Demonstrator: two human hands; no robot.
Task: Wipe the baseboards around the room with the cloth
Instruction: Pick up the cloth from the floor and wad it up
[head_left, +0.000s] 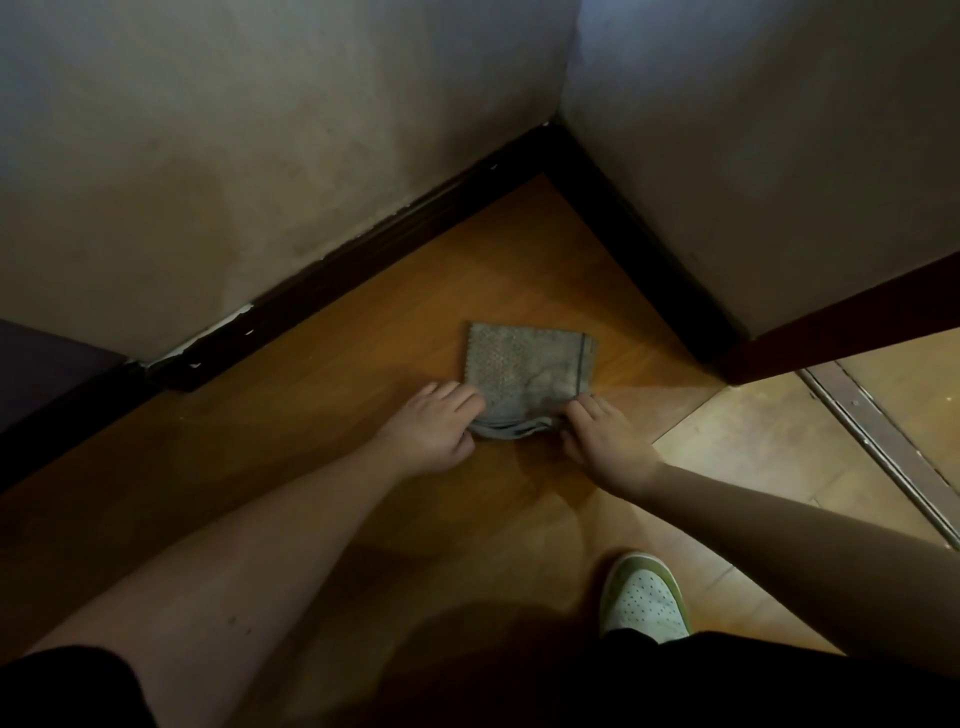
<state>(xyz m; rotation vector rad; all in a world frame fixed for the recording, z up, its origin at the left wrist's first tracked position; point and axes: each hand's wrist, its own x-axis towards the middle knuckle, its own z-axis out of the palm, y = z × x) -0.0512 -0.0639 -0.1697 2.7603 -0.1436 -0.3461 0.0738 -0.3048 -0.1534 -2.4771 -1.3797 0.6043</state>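
While a person crouches in a dim corner of a room, seen from a camera on their head looking down, a folded grey cloth (530, 371) lies flat on the orange wooden floor (322, 415). Both bare arms reach forward to it. The left hand (434, 428) pinches the near left corner of the cloth, fingers curled over the layered edge. The right hand (602, 439) does the same at the near right corner. So each grip is grasping the cloth, not released and not clenched on nothing.

The cloth sits just beyond the hands, between them and the corner where two walls meet. Its folded near edge runs left to right from one hand to the other, and the rest of it extends away towards the walls. A dark baseboard (363, 260) runs along the foot of the left wall, with chipped pale patches along its top edge. A second dark baseboard (639, 249) runs along the right wall. Neither touches the cloth; the right one looks slightly nearer to it, and so nearer the right hand.

By my judgement, wiping is not under way at this moment: the cloth is being folded or gathered up. A white and green shoe (644, 597) rests on the floor below the right arm.
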